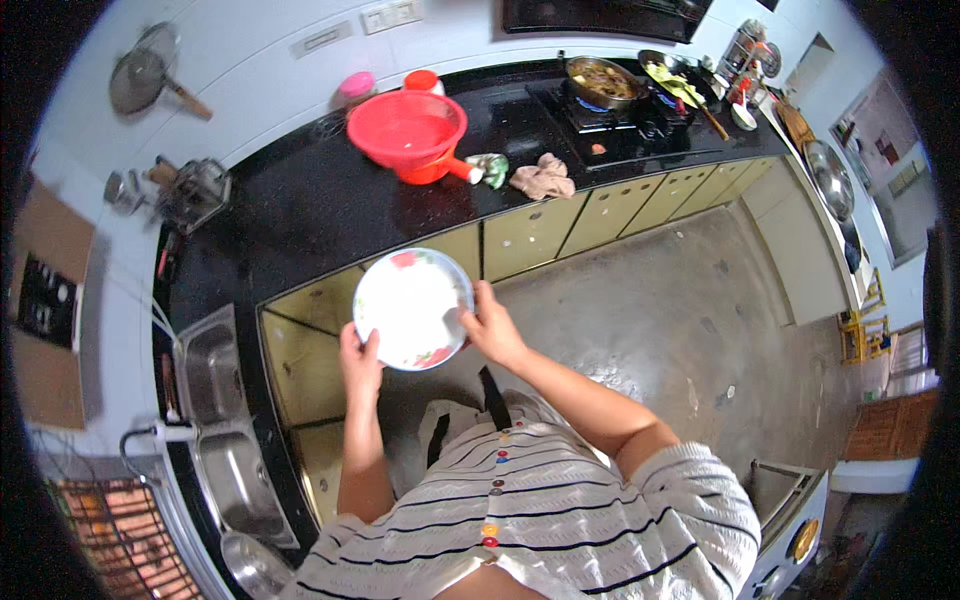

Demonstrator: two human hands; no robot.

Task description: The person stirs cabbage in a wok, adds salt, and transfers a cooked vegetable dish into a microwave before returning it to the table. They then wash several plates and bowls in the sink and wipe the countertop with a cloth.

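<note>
A white plate [412, 309] is held in the air between the 2 hands, in front of the chest and above the bare floor [640, 310], tilted so its face is turned up toward the camera. The left hand [358, 360] is closed on the lower-left rim, thumb over the edge; the right hand [492, 328] is clasped on the right rim, fingers apparently behind it — the grip there is partly hidden.

Risk: only the rim is pinched, nothing is under the plate, so a slip of either hand could let it drop to the hard floor and break. If the plate is wet — cannot be told from this view — the slip would be likelier. The cabinet fronts [520, 235] lie just beyond the hands, so an edge knock is possible.

Plate: round, shallow, glossy white, red flower prints at the upper-left and lower-right rim, no food seen on it.
</note>
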